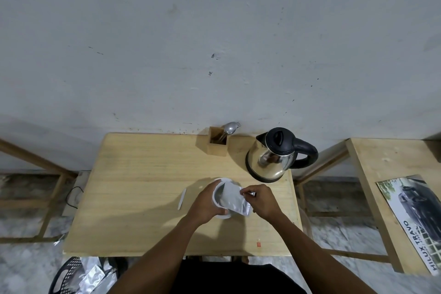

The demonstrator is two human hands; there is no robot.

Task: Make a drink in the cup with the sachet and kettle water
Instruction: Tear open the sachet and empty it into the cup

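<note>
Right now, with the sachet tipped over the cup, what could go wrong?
1. The sachet lies tilted across the cup rim, held by the right hand; powder could miss and land on the table.
2. Only the left hand steadies the cup, which looks light; a tug might tip it.
3. The kettle stands close behind, within easy bumping range.

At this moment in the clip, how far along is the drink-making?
Done: the sachet looks torn open; a strip lies on the table. In hand: the left hand steadies the cup while the right hand tips the sachet over it. Left: the kettle stands untouched with its lid shut, and the spoon is in its holder.
</note>
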